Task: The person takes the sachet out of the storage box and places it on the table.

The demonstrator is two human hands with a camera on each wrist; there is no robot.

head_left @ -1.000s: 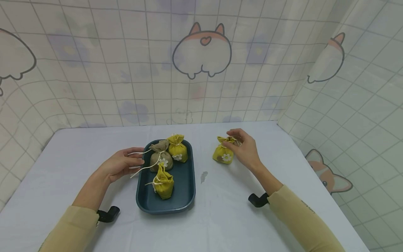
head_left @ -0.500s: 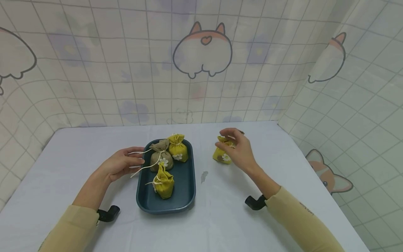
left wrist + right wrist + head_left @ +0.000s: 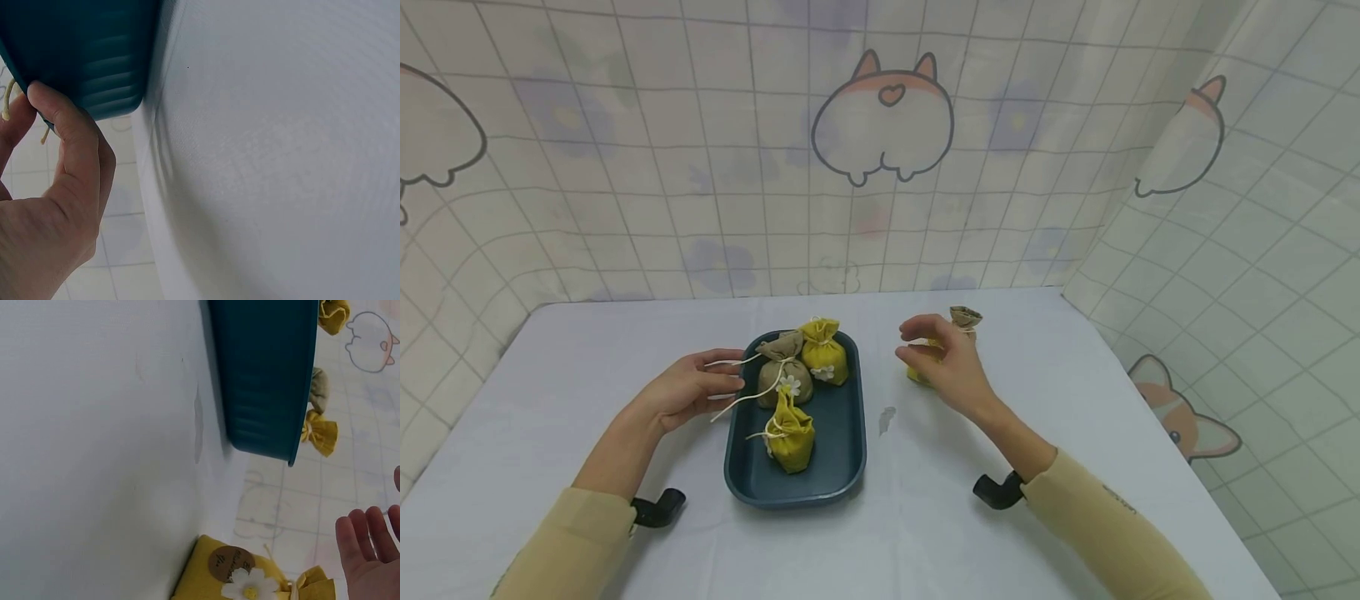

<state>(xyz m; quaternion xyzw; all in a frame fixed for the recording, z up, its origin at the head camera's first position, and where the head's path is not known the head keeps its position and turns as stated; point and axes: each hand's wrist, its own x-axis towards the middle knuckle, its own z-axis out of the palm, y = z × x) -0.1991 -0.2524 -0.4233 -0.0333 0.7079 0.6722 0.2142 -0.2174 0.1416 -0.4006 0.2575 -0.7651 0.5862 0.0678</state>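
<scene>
My left hand (image 3: 688, 390) is at the left rim of a dark blue tray (image 3: 835, 442); the left wrist view shows its fingertips on both sides of that rim. Inside the tray are a beige drawstring pouch (image 3: 771, 390), a yellow pouch (image 3: 824, 357) at the back and another yellow pouch (image 3: 795, 447) in front. My right hand (image 3: 951, 367) hovers on the right with fingers apart, holding nothing. Mostly hidden behind it in the head view is a loose yellow pouch (image 3: 203, 575), whose white flower shows in the right wrist view. A beige pouch (image 3: 966, 317) stands behind that hand.
A white cloth covers the table (image 3: 880, 542). Behind and on the right hangs a checked curtain (image 3: 880, 242) with cartoon animals. Black wrist mounts (image 3: 658, 508) stick out from both sleeves. White cords (image 3: 737, 406) from the beige pouch hang over the tray's left rim.
My right hand has shifted left, across the loose yellow pouch, covering more of it and revealing the beige pouch top behind. The left hand and tray stay put.
</scene>
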